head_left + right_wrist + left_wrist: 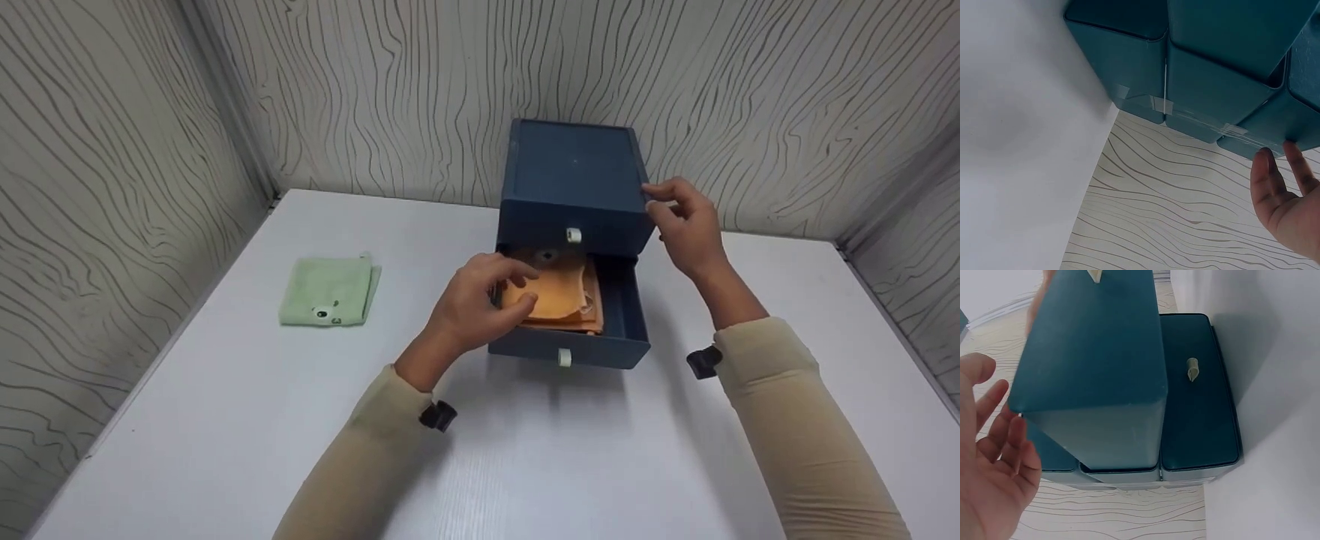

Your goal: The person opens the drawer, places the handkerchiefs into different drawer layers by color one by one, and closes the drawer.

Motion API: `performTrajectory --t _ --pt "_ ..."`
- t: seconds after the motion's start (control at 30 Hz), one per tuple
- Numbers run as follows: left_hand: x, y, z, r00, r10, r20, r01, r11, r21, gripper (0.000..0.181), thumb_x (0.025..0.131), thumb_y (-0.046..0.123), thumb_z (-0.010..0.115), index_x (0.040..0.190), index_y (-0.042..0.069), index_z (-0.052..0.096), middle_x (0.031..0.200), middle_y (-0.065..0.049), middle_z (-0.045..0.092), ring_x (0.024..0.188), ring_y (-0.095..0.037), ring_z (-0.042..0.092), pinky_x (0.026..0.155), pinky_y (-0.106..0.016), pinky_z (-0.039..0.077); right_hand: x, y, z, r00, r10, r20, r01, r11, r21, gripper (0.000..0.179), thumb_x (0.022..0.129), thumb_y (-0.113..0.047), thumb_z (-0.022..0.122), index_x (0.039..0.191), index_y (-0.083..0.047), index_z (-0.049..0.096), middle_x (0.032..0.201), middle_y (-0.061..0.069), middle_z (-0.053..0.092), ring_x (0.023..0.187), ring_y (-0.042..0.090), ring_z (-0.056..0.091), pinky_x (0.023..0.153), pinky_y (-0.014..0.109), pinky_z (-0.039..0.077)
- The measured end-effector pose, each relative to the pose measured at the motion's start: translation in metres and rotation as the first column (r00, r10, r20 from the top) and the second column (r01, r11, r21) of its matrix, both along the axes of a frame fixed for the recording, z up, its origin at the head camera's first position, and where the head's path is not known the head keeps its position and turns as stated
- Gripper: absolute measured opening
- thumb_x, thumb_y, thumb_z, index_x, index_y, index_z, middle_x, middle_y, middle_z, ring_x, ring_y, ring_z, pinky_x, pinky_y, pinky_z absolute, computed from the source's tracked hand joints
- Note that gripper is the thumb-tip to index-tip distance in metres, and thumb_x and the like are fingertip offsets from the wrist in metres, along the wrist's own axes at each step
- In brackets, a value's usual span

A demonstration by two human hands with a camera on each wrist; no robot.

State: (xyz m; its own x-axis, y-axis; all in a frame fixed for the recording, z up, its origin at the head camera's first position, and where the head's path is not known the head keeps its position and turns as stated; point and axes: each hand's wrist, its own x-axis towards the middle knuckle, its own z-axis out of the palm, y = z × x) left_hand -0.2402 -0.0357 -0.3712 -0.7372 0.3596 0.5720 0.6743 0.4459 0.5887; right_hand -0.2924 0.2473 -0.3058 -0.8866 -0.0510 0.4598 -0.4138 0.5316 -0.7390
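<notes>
A dark blue drawer cabinet [577, 161] of stacked drawers stands at the back of the table, its middle drawer [525, 345] pulled out. Folded orange cloths [555, 296] lie in that drawer, toward its left side. My left hand [484, 304] hovers over the drawer's left edge, fingers loosely bent with nothing between them; the left wrist view shows it beside the drawer's wall. With its fingertips, my right hand [690, 225] touches the right side of the cabinet near the top. In the right wrist view, those fingertips [1292, 149] meet the cabinet's side.
On the left of the white table [225, 420] lies a folded green cloth [326, 289] with a small bear face. White tab handles [574, 235] stick out of the drawer fronts. A wood-grain patterned wall [390, 97] stands close behind the cabinet.
</notes>
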Motion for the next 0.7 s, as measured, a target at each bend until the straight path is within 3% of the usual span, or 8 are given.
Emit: performTrajectory --t 0.23,0.43,0.7 --pt "0.013 -0.007 -0.002 0.998 -0.014 -0.055 0.012 0.999 -0.035 0.018 0.088 0.025 0.067 0.103 0.016 0.069 0.077 -0.005 0.062 0.068 -0.019 0.056 0.062 -0.024 0.045 -0.010 0.006 -0.007 1.000 -0.007 0.011 0.007 1.000 -0.008 0.029 0.095 -0.014 0.049 0.117 0.001 0.061 0.126 0.014 0.059 0.076 0.000 0.054 0.059 0.016 0.043" --pt "0.026 -0.009 -0.004 0.987 0.032 -0.156 -0.047 0.994 -0.099 0.013 0.085 0.025 0.067 0.095 0.019 0.072 0.068 0.007 0.064 0.057 -0.005 0.051 0.053 -0.019 0.040 -0.029 0.018 -0.023 1.000 -0.011 0.001 0.011 1.000 -0.017 0.028 0.095 -0.017 0.051 0.116 -0.004 0.063 0.125 0.005 0.062 0.077 0.001 0.056 0.058 0.017 0.044" --pt "0.043 0.001 -0.007 0.990 0.007 -0.140 -0.034 0.980 -0.195 0.018 0.085 0.033 0.067 0.097 0.020 0.071 0.070 0.009 0.067 0.058 0.000 0.055 0.054 -0.014 0.041 -0.032 0.019 -0.026 1.000 -0.018 0.004 0.018 1.000 -0.011 0.029 0.096 -0.018 0.049 0.118 -0.007 0.064 0.122 0.005 0.061 0.077 0.002 0.056 0.058 0.017 0.044"
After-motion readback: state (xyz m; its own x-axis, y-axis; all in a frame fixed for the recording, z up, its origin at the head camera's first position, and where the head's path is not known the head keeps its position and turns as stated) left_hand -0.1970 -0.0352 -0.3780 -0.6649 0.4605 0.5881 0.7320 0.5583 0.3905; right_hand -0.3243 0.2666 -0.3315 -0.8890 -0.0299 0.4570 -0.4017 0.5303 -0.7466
